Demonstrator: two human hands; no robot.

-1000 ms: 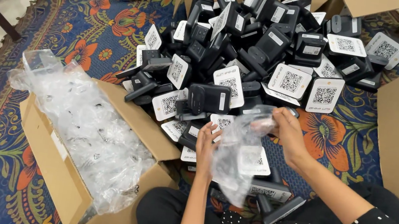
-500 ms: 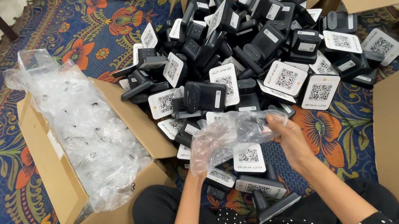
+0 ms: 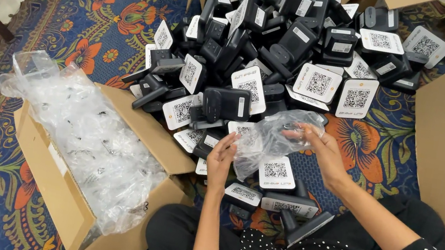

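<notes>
Your left hand and right hand fingers clamped the clear plastic bag between them | cardboard box held clear bags.

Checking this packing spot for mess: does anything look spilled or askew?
Yes. The black devices with white code cards lie in a loose, tumbled heap on the patterned rug, not stacked. Clear plastic bags bulge out of the open cardboard box. Both hands, left and right, hold one clear bag.

The clear plastic bag has been lifted and spread wider between both hands, near frame centre.
</notes>
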